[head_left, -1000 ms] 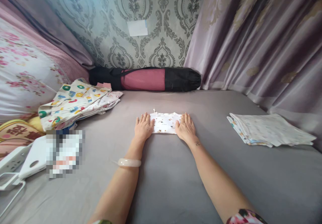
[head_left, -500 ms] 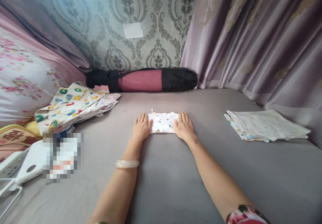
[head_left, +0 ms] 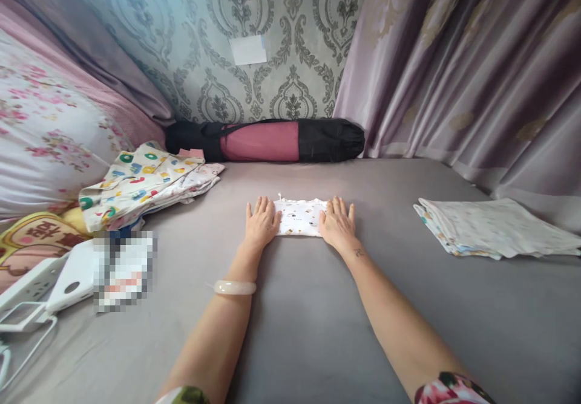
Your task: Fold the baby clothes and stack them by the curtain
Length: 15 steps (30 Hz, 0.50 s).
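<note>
A small folded white cloth with a scattered print (head_left: 299,218) lies flat on the grey bed sheet (head_left: 313,313), a thin white tie poking up at its far left corner. My left hand (head_left: 262,222) lies palm down over its left end, fingers stretched out and pointing away from me. At the right end my right hand (head_left: 338,222) rests flat in the same way, fingers a little apart. Both thumbs touch the cloth's top; the hands cover its two ends. A pale bangle (head_left: 235,287) circles my left forearm.
Printed clothes (head_left: 136,183) are piled at the left, near a white power strip (head_left: 31,283) with a cable and a pixelated patch. Several folded cloths (head_left: 494,225) are stacked at the right. A black and pink rolled bag (head_left: 261,141) lies along the wall.
The view has shifted slightly, so the whole scene sits a bit further right. Both hands stay flat on the cloth, with the right fingers slightly more spread.
</note>
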{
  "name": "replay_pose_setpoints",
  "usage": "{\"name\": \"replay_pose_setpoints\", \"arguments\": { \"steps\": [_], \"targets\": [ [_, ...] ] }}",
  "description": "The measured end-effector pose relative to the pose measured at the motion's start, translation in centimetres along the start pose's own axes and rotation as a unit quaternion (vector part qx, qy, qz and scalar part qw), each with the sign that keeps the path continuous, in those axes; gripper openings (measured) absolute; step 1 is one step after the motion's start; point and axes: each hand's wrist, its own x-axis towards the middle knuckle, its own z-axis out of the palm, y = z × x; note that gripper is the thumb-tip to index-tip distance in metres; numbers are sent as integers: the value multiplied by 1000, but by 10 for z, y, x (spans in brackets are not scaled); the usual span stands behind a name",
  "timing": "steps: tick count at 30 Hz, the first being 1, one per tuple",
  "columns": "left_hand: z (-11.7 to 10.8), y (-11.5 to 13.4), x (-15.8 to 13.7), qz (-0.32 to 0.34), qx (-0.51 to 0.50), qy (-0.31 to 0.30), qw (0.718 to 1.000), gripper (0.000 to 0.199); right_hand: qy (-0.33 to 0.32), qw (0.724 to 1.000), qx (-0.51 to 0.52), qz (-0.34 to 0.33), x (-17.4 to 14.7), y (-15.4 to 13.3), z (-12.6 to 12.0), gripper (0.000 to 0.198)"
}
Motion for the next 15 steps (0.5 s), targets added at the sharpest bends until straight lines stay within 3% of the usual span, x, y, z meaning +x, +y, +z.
{"name": "replay_pose_setpoints", "arguments": {
  "steps": [4,8,15],
  "targets": [
    [-5,15,-2,54,-14,55,997,51,16,998,23,-54,-4,-14,-3,56],
    [-2,29,-6,107,-20,11,994,51,-24,996,57,-72,-8,-24,3,57],
    [8,27,-6,108,-16,-28,994,54,-22,995,64,-70,-9,-23,11,56]
  ]
}}
